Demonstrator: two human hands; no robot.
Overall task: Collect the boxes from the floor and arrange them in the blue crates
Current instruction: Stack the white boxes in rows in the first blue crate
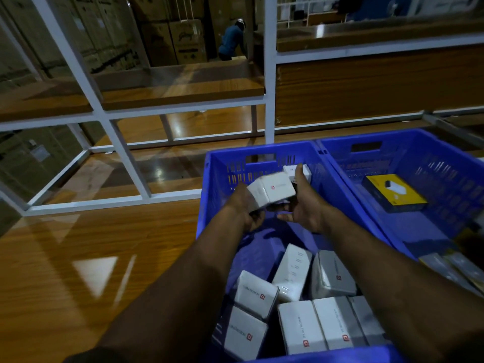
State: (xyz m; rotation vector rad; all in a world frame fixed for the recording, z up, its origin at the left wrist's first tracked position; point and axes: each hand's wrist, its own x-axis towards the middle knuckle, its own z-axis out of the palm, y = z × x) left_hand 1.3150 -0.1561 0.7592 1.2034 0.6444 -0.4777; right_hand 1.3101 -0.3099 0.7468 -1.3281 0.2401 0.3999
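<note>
Left hand (248,210) and right hand (301,205) grip white boxes (272,191) above the blue crate (209,205). Risk: releasing them while tilted may leave them crooked, wasting space.

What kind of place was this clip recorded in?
Most likely a warehouse or stockroom. Large stacked cardboard cartons fill the background behind white metal racking with wooden shelves, and both hands hold white retail boxes over a blue crate already holding more.

Blue crates (264,153) on wooden floor (78,258)
</note>
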